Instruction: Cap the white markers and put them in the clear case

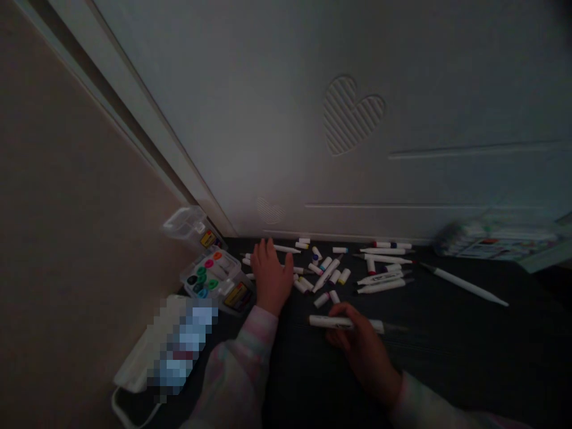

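Note:
My right hand point(364, 348) grips a white marker point(330, 322) that lies level across the fingers, its tapered end pointing right. With fingers spread, my left hand point(271, 277) reaches over several loose markers near the panel's foot. Around and right of it are scattered short white caps point(344, 276) with coloured ends, and uncapped markers point(328, 274). To the left of my left hand stands a clear plastic case point(241, 298), its lid point(187, 220) raised, with several markers upright inside showing green, blue, pink and orange ends.
A white panel point(268, 119) with raised hearts rises behind the dark table point(447, 357). A blurred clear pack point(482, 238) sits at the back right, near a long white pen-like tool point(469, 286). On the left lies a white object point(138, 363), partly pixelated, with a cord.

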Action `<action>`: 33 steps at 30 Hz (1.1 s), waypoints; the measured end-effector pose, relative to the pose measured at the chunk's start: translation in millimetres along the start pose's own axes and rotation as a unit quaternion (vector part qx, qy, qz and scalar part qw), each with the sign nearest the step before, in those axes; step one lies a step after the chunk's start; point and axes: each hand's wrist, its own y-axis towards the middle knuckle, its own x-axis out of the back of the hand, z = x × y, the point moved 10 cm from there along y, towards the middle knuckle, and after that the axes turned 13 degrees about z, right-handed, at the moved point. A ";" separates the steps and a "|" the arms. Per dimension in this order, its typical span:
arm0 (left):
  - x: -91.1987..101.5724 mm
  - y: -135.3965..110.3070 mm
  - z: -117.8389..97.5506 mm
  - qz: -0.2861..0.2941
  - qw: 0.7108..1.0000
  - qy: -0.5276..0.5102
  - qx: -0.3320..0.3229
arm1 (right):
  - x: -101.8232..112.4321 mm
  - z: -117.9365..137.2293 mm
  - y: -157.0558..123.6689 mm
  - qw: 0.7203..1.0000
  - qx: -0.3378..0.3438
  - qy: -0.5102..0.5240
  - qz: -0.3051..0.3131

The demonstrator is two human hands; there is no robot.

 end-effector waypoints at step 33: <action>-21.4 22.1 15.0 0.093 0.984 0.129 0.079 | 6.7 -9.3 1.0 1.000 -0.010 0.022 -0.003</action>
